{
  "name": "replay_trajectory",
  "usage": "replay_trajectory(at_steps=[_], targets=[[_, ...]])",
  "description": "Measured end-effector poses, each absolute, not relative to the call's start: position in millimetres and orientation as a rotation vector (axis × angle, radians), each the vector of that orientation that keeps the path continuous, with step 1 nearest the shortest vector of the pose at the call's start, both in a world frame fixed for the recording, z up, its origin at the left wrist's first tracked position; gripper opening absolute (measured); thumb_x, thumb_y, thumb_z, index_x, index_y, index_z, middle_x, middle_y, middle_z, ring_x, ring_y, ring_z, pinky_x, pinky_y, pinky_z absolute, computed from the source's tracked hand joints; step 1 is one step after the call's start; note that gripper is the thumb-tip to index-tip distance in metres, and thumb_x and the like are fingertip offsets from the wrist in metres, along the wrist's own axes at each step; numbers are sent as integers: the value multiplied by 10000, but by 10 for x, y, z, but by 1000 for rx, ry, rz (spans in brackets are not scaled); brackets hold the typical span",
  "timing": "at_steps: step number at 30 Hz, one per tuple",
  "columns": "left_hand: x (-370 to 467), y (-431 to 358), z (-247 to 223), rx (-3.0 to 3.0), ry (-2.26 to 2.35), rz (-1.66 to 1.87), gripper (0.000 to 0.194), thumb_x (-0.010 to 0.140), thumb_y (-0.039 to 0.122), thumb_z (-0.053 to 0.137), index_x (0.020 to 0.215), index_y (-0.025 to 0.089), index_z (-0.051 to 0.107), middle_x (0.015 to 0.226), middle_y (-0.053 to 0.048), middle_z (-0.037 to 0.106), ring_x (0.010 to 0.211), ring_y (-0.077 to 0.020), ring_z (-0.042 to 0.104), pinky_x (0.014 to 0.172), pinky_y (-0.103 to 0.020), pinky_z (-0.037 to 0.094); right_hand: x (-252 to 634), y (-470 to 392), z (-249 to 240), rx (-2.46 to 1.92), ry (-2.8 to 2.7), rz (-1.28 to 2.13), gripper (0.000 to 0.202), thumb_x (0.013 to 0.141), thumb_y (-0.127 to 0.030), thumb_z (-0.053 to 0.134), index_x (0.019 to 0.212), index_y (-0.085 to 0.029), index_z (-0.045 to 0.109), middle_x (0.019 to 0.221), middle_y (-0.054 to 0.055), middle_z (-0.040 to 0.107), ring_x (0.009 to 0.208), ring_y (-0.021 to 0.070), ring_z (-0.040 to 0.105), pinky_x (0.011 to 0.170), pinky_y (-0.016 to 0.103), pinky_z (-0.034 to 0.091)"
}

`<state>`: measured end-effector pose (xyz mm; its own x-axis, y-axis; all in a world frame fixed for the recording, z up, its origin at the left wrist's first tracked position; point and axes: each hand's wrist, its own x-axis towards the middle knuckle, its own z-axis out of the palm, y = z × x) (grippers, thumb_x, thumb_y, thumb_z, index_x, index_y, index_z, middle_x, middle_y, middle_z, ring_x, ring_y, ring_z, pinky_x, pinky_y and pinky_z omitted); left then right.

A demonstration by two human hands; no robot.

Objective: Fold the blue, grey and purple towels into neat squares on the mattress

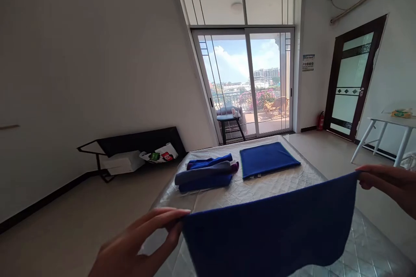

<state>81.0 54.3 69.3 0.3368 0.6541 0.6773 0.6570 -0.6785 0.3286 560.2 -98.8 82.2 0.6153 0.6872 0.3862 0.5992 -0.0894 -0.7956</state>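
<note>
A person's left hand (pixel 131 242) and right hand (pixel 391 185) stretch a blue cloth (pixel 273 229) by its two upper corners above a quilted mattress (pixel 253 188) in a white-walled room.
The cloth hangs from pinched fingers, its lower edge curving near the right side. Beyond it, a stack of folded dark and blue fabric (pixel 206 175) lies beside a flat blue rectangle of cloth (pixel 269 160). Behind the mattress, a dark stool (pixel 228 117) stands before sliding glass doors (pixel 252 82) facing a sunlit balcony; a red fire extinguisher (pixel 320 121) sits by a dark-framed door (pixel 355 82).

Plain dark blue cloth (pixel 269 231) in midair, upper edge nearly straight, higher at right, lower edge wavy.
</note>
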Motion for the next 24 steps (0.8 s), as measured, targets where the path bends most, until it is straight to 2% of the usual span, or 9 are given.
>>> replay_trajectory(at_steps=[2,4,8,11,14,18,21,24], targets=[[960,692,725,-2722,-1352,-1280,236,785,538,648,853,353,779,832,34,777,645,-173,728,473,-188,536,5660,-900,798,-1799,-1085,135,372,564,-656,733,765,-350,798,630,6,742,631,280,724,684,411,622],[1136,926,738,-2871,-1464,-1244,264,755,527,644,819,313,784,796,11,777,672,-195,732,559,-227,566,5745,-713,774,-1797,-1123,219,400,583,-639,730,794,-307,800,688,23,761,664,276,730,718,410,617],[1552,1647,761,-3065,-1577,-1080,318,717,484,626,841,241,789,751,-23,776,701,-227,725,629,-284,566,5997,-40,767,-1671,-1172,400,321,651,-501,770,830,-235,786,774,41,778,748,258,743,822,410,605],[1917,2292,859,-2956,-1505,-1093,277,702,417,628,815,226,793,748,-19,778,701,-224,717,629,-281,539,6194,633,848,-1566,-1166,417,226,709,-406,793,805,-203,769,772,47,775,771,245,745,832,406,606],[2265,2860,1027,-2719,-1512,-1185,209,730,344,635,805,227,791,726,-18,775,724,-225,718,661,-280,528,6333,1278,1030,-1473,-1175,334,266,729,-393,815,877,-176,772,762,57,771,754,235,739,805,392,614],[2559,3359,1143,-2466,-1521,-1307,268,841,320,567,953,202,781,849,-67,783,831,-258,712,780,-338,520,6480,1922,1245,-1376,-1196,191,342,742,-399,818,993,-174,761,816,64,781,762,222,738,773,358,619],[2659,3537,940,-2384,-1485,-1326,288,891,310,529,1029,204,758,998,-78,770,897,-251,699,855,-351,504,6638,2223,1093,-1340,-1176,165,316,789,-392,776,1014,-171,752,828,59,783,769,205,741,780,331,616],[2720,3530,411,-2411,-1454,-1268,267,907,290,523,1025,209,747,1022,-73,761,912,-236,690,896,-356,492,6791,2338,561,-1483,-1156,200,234,868,-353,692,1013,-177,744,836,38,779,792,190,743,805,308,607]])
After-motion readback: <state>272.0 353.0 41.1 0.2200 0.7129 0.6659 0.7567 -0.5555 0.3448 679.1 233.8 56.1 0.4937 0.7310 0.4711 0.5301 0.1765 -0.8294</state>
